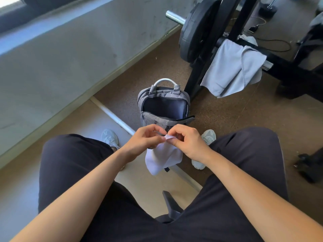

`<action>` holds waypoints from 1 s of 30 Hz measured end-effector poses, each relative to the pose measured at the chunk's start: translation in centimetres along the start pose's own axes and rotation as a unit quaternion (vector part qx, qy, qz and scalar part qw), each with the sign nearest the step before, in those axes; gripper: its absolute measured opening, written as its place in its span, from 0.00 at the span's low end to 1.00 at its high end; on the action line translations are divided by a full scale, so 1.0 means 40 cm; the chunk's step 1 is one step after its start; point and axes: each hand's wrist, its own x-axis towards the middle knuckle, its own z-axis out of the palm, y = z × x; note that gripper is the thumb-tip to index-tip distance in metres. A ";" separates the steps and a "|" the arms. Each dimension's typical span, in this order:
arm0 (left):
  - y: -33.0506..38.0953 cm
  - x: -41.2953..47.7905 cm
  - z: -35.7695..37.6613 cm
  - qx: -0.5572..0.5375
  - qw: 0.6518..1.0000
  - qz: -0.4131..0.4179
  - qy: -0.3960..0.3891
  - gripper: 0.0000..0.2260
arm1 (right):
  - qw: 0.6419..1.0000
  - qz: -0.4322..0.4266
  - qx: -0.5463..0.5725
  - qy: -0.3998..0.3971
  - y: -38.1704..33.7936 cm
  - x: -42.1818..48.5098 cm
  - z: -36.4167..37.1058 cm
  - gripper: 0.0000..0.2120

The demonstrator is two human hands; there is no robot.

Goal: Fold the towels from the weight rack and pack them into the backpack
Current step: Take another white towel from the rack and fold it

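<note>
Your knees frame the work: left hand and right hand both pinch the top edge of the white towel, fingers curled on the cloth, which hangs near the open grey backpack on the floor. Match the corners squarely before you fold. A grey towel is draped on the weight rack.

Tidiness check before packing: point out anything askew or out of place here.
The grey towel hangs lopsided over the weight rack bar, bunched, with one corner drooping lower. The white towel, pinched by the left hand and right hand, dangles unfolded. The backpack stands upright and open; nothing looks spilled.
</note>
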 end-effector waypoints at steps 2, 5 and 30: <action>-0.016 0.002 -0.004 0.088 0.996 -0.007 -0.025 0.13 | 0.999 0.004 0.011 0.030 -0.004 -0.001 -0.016 0.02; -0.048 0.012 -0.013 0.283 0.959 -0.008 -0.021 0.14 | 0.997 0.004 0.013 0.077 -0.009 -0.004 -0.045 0.02; -0.031 -0.012 -0.074 0.309 0.934 -0.020 0.177 0.06 | 0.954 0.095 0.071 0.275 0.029 -0.007 -0.159 0.03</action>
